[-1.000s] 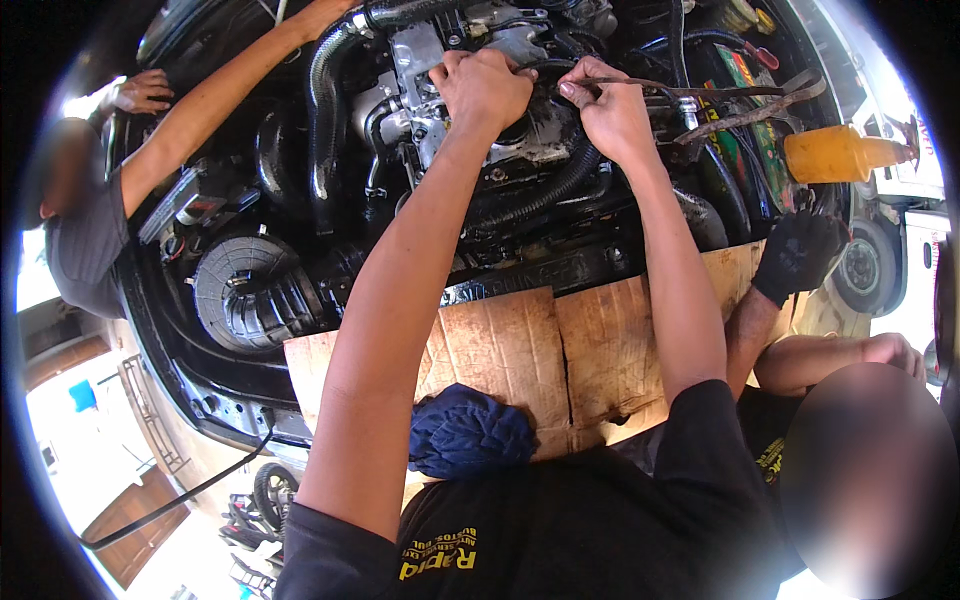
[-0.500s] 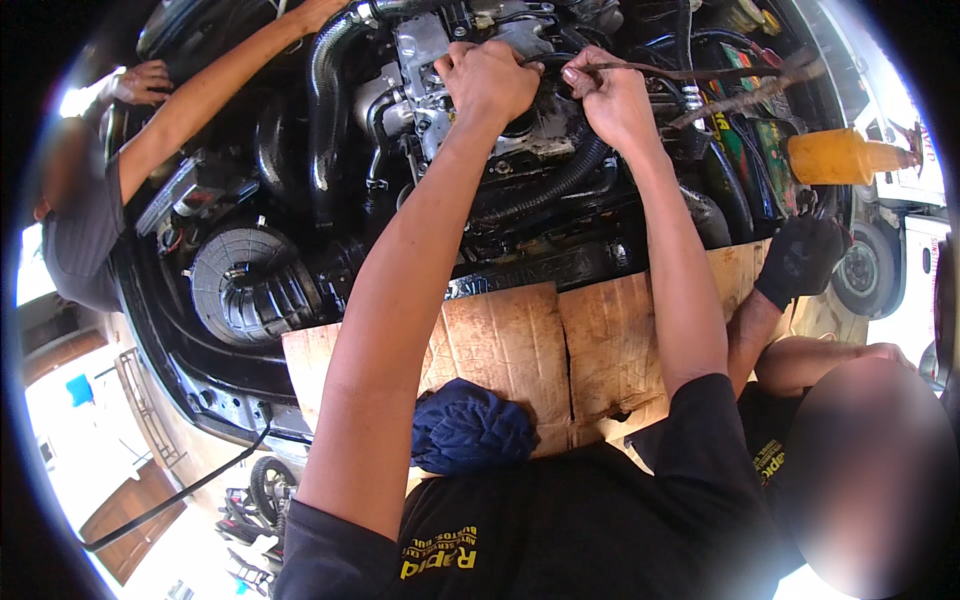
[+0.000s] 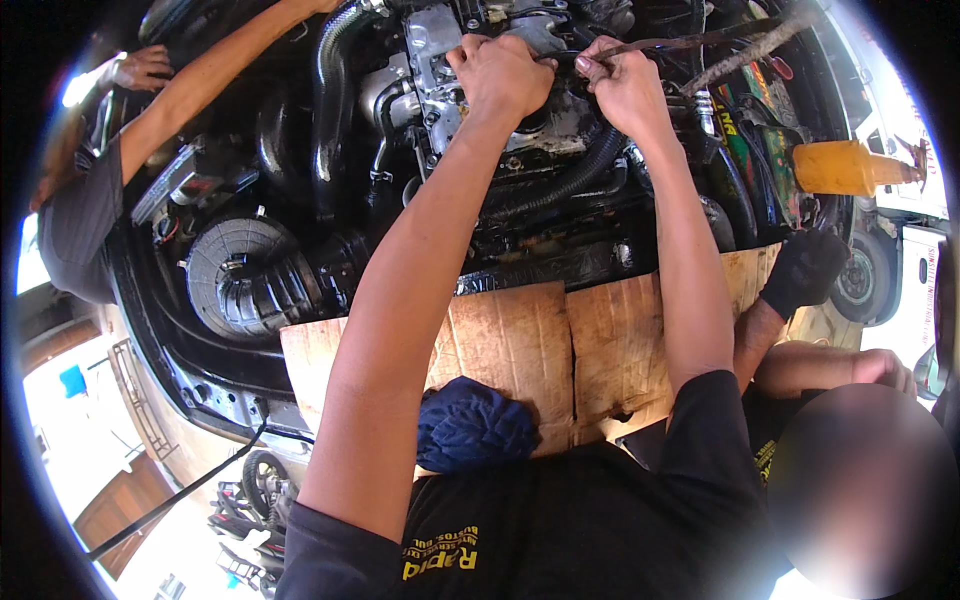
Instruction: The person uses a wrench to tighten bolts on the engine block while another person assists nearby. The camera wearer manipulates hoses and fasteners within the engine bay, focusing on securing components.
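Both my hands are over the top of a car engine (image 3: pixel 440 55). My right hand (image 3: pixel 628 92) pinches a dark, thin cable (image 3: pixel 690 42) between thumb and fingers; the cable runs off to the far right. Beside it, my left hand (image 3: pixel 503 80) is closed, with its fingers curled down at the metal engine cover. A short dark length shows between the two hands, but the left fingers hide what they grip. Below the hands runs a ribbed black hose (image 3: pixel 575 180).
Cardboard (image 3: pixel 505 335) covers the near edge, with a dark blue cloth (image 3: pixel 475 425) on it. A round air filter housing (image 3: pixel 235 270) sits left. At right are a battery (image 3: pixel 750 130), a yellow bottle (image 3: pixel 835 168) and a co-worker's black-gloved hand (image 3: pixel 808 268). Another person's arm (image 3: pixel 215 85) reaches in from the left.
The view has shifted slightly. My hands stay close together over the engine, and the right hand still pinches the cable. The bare hand of the co-worker at right has moved a little.
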### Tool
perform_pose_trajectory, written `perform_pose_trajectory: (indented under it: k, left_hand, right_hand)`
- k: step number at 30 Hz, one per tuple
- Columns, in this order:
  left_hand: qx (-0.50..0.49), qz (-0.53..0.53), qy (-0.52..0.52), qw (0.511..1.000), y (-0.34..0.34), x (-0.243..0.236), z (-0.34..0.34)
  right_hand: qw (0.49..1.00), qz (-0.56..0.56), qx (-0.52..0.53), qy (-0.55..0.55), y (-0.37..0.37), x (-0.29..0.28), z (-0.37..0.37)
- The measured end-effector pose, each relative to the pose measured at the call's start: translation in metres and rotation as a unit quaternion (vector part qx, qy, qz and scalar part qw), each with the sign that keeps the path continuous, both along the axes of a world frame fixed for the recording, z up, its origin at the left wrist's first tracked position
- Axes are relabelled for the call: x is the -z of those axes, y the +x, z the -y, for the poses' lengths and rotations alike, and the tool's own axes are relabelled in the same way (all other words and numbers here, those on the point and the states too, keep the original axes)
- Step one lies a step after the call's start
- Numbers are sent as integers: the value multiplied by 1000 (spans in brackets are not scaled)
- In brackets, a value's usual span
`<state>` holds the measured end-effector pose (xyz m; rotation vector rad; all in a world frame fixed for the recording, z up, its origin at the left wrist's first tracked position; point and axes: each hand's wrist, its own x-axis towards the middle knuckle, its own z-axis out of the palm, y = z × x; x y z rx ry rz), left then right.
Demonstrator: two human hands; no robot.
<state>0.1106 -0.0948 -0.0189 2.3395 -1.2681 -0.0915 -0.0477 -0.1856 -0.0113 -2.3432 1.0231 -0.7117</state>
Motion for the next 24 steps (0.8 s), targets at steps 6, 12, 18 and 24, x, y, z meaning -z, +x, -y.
perform_pose_trajectory:
  k: [6,12,18,24]
  left_hand:
    - [1,2,-9,1000,1,3,0]
    - [2,-8,0,1000,0,5,0]
    - [-16,23,28,999,0,3,3]
    - [-11,16,20,1000,2,5,2]
  right_hand:
    - [999,-17,-8,33,5,-11,3]
    - [999,-30,-5,33,2,-11,-7]
    - [1000,-23,-8,20,1,-8,-1]
    - [999,7,38,20,4,-5,3]
